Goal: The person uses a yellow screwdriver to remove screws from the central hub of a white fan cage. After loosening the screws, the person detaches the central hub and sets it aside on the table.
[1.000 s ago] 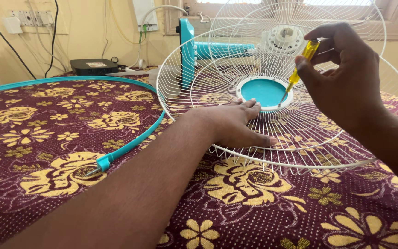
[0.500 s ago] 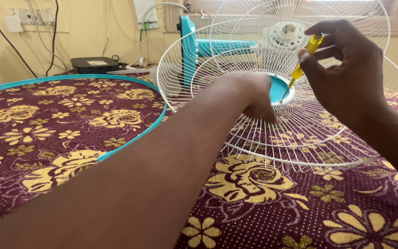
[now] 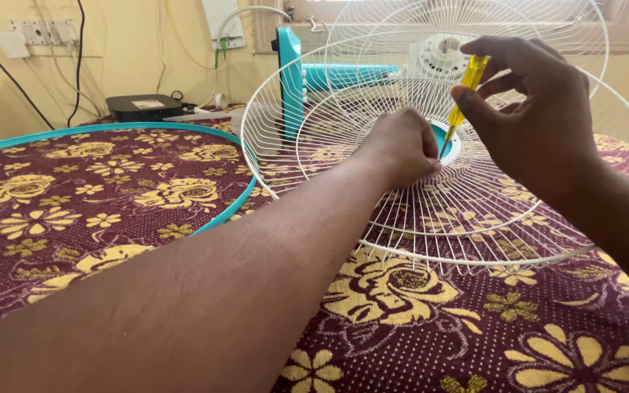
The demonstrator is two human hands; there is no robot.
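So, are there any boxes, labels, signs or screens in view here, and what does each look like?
Flat black box: far left by the wall, low and rectangular, with a small pale label on top.
White switch panel: on the yellow wall, top left, a wide plate with cables hanging below.
White panel: on the wall, top middle, upright and plain.
No screens or signs show.

Centre frame: we see our left hand (image 3: 400,145) resting on the white wire fan guard (image 3: 475,211) at its teal hub (image 3: 448,140). Upper right: our right hand (image 3: 540,120) pinches a yellow-handled screwdriver (image 3: 466,91), tip down at the hub. Left: teal ring (image 3: 111,129) on maroon floral cloth (image 3: 96,211).
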